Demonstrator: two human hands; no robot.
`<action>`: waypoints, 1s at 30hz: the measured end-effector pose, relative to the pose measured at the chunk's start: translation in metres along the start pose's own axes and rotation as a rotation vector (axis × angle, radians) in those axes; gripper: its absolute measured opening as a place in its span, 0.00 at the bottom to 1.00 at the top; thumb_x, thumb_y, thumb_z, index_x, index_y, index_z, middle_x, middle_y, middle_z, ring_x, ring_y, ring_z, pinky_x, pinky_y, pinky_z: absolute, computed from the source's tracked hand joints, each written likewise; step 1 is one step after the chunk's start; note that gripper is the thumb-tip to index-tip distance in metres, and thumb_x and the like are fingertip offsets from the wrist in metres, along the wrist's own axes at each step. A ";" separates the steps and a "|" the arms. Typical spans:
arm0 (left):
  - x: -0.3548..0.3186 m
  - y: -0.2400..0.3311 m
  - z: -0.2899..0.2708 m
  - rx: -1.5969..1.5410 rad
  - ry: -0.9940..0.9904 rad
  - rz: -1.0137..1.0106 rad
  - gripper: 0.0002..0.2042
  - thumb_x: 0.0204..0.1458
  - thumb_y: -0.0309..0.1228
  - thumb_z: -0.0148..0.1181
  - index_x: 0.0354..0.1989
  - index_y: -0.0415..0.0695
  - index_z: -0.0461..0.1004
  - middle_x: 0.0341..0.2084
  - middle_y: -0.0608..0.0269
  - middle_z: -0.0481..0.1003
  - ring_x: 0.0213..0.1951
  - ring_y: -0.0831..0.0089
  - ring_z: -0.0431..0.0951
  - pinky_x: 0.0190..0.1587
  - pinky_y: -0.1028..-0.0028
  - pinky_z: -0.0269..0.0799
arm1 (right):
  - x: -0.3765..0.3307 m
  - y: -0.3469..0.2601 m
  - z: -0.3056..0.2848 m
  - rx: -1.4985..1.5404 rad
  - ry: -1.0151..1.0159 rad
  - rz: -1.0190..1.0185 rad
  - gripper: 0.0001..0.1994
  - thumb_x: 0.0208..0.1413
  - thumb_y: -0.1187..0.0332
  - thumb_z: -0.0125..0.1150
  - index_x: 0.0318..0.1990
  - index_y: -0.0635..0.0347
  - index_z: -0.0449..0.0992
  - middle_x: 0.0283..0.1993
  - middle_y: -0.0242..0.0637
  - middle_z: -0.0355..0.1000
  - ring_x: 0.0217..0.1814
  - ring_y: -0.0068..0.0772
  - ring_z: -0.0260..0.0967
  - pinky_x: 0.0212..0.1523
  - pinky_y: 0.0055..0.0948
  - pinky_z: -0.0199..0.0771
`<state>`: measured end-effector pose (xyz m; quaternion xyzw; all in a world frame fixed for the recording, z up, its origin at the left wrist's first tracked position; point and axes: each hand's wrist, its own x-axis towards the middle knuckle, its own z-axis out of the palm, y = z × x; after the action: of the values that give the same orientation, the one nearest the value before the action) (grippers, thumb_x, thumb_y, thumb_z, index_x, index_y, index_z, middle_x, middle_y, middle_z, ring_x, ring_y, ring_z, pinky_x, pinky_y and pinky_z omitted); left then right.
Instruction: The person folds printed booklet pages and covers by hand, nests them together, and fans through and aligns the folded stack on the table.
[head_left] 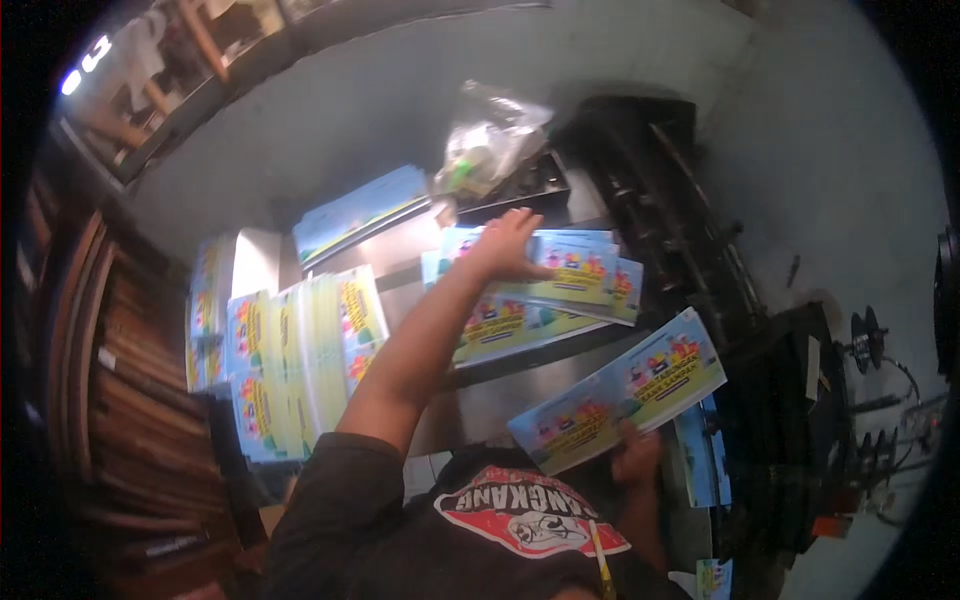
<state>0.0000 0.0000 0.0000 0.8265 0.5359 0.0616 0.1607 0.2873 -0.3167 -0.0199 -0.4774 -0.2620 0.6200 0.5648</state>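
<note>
Outstretched left hand (508, 247) lies splayed on stacked sheets (582, 268); right hand (637, 456) grips a 2-panel sheet (617, 391) from below.

Long rectangular two-panel blue-and-yellow printed paper sheet (617, 395), unfolded, held slantwise, near a loose pile of similar blue-and-yellow printed sheets (577, 268), pile lying flat, sheets overlapping, edges uneven

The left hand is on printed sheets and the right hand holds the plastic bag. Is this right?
The bag is wrong: the head view shows the right hand holding a printed sheet; the left hand is on printed sheets.
</note>
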 end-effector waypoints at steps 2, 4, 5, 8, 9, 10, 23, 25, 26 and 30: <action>0.011 0.000 -0.010 -0.031 -0.250 -0.062 0.57 0.32 0.67 0.68 0.69 0.45 0.56 0.67 0.43 0.57 0.67 0.48 0.60 0.66 0.57 0.59 | -0.015 0.024 0.008 0.130 0.048 -0.109 0.21 0.59 0.73 0.59 0.60 0.66 0.66 0.57 0.42 0.70 0.59 0.42 0.67 0.62 0.40 0.65; 0.060 -0.006 -0.075 0.206 -0.160 -0.051 0.57 0.29 0.68 0.70 0.67 0.44 0.60 0.61 0.45 0.64 0.61 0.50 0.67 0.61 0.57 0.65 | 0.069 0.017 0.031 0.207 0.004 -0.209 0.21 0.59 0.73 0.59 0.60 0.66 0.65 0.57 0.42 0.70 0.59 0.41 0.68 0.61 0.40 0.66; 0.070 -0.008 -0.079 0.241 -0.133 -0.080 0.57 0.28 0.68 0.71 0.66 0.44 0.61 0.58 0.46 0.66 0.59 0.51 0.69 0.59 0.57 0.67 | 0.098 0.019 0.032 0.241 -0.016 -0.220 0.22 0.59 0.74 0.59 0.60 0.66 0.65 0.57 0.42 0.70 0.58 0.40 0.68 0.61 0.40 0.67; 0.028 -0.004 -0.050 0.189 -0.327 -0.158 0.54 0.26 0.64 0.75 0.61 0.39 0.64 0.56 0.44 0.68 0.58 0.51 0.70 0.57 0.58 0.69 | 0.067 0.032 0.041 0.358 0.010 0.035 0.23 0.59 0.76 0.57 0.62 0.65 0.63 0.58 0.42 0.69 0.59 0.38 0.68 0.61 0.40 0.68; 0.022 0.000 -0.051 0.094 -0.402 -0.220 0.54 0.26 0.63 0.76 0.59 0.38 0.65 0.54 0.43 0.69 0.57 0.51 0.71 0.57 0.59 0.70 | 0.069 0.030 0.043 0.365 0.017 0.044 0.23 0.59 0.76 0.57 0.62 0.65 0.63 0.58 0.42 0.69 0.59 0.38 0.68 0.61 0.40 0.68; 0.020 -0.006 -0.045 0.086 -0.346 -0.177 0.52 0.25 0.60 0.78 0.56 0.36 0.66 0.50 0.43 0.73 0.53 0.52 0.75 0.53 0.60 0.72 | 0.079 0.031 0.054 0.371 -0.008 0.036 0.23 0.59 0.77 0.56 0.62 0.64 0.62 0.58 0.42 0.68 0.59 0.38 0.67 0.61 0.40 0.68; 0.010 0.001 -0.048 -0.240 -0.622 -0.273 0.29 0.36 0.51 0.76 0.44 0.45 0.81 0.33 0.59 0.81 0.34 0.68 0.81 0.37 0.67 0.77 | 0.127 0.033 0.115 0.489 -0.103 0.201 0.21 0.63 0.77 0.48 0.64 0.62 0.60 0.60 0.42 0.66 0.62 0.42 0.64 0.65 0.44 0.63; 0.015 0.009 -0.051 -0.255 -0.595 -0.241 0.26 0.38 0.48 0.76 0.44 0.45 0.81 0.32 0.59 0.82 0.33 0.69 0.81 0.37 0.66 0.77 | 0.131 0.034 0.104 0.491 -0.093 0.189 0.21 0.63 0.77 0.47 0.64 0.62 0.60 0.59 0.42 0.66 0.62 0.42 0.64 0.65 0.44 0.63; 0.018 0.009 -0.056 -0.274 -0.538 -0.201 0.25 0.40 0.45 0.76 0.44 0.44 0.80 0.32 0.59 0.82 0.32 0.70 0.81 0.37 0.67 0.77 | 0.132 0.035 0.097 0.489 -0.086 0.180 0.21 0.63 0.77 0.47 0.64 0.61 0.60 0.59 0.42 0.66 0.62 0.42 0.64 0.65 0.44 0.64; 0.048 -0.045 -0.062 -0.317 -0.361 -0.132 0.24 0.43 0.38 0.75 0.47 0.40 0.77 0.32 0.53 0.81 0.35 0.65 0.81 0.39 0.65 0.77 | 0.107 0.019 0.072 0.575 -0.050 0.166 0.23 0.62 0.78 0.48 0.65 0.61 0.59 0.60 0.41 0.66 0.62 0.42 0.65 0.66 0.43 0.64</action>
<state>-0.0360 0.0730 0.0403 0.7519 0.5349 -0.0141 0.3852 0.2253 -0.2038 -0.0384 -0.3022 -0.0496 0.7245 0.6175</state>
